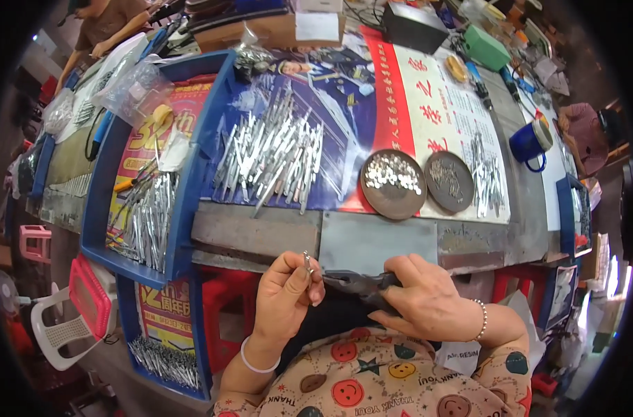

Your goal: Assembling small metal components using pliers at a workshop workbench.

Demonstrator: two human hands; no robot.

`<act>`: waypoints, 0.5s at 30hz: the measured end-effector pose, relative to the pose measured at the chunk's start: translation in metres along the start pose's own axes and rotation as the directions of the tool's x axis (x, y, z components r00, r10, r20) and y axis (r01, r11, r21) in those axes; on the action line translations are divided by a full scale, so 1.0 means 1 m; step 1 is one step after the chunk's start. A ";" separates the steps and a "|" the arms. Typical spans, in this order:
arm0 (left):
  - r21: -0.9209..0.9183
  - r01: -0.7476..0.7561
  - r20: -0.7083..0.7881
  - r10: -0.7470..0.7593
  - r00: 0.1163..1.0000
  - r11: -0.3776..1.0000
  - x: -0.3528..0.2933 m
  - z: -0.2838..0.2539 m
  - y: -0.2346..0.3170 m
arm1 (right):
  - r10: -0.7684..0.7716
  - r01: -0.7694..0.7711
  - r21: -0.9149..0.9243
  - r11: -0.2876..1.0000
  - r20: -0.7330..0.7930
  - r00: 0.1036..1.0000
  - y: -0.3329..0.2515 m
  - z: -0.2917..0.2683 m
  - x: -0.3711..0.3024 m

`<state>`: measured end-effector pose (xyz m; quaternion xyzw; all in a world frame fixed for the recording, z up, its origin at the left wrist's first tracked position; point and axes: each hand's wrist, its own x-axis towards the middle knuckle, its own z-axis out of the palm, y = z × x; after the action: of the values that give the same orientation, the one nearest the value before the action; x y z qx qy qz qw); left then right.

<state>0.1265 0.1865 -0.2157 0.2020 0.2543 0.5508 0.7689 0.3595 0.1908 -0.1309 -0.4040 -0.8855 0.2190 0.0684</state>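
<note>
A small metal piece [307,262] is pinched between thumb and fingers of the left hand [288,283], with little of it left showing. Since it is gripped by so narrow a hold, it could be twisted or dropped if pressure were applied off-centre. A dark tool [358,280] is held in the right hand [427,297], its far end directed toward the left hand; whether its jaws are parted cannot be told. Should it slip, the left fingertips could be nipped.

Both hands are held by the near edge of the table [254,231], over the lap, so a dropped piece could be lost in clothing or on the floor. Farther out, silver bits [393,172] and thin pins [446,174] are kept in two shallow dishes [386,208]; if one were knocked by a sleeve or wrist, its contents could be scattered and mixed. The loose heap of metal strips [271,156] could likewise be disturbed by a careless reach.
</note>
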 end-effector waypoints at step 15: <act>0.208 0.143 -0.117 -0.121 0.986 0.968 -0.016 0.021 -0.014 | -0.024 0.020 -0.066 0.998 -0.062 0.998 0.011 0.015 -0.029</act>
<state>0.1455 0.1666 -0.2045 0.2381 0.3646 0.4773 0.7632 0.3821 0.1702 -0.1478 -0.4031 -0.8939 0.1763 0.0855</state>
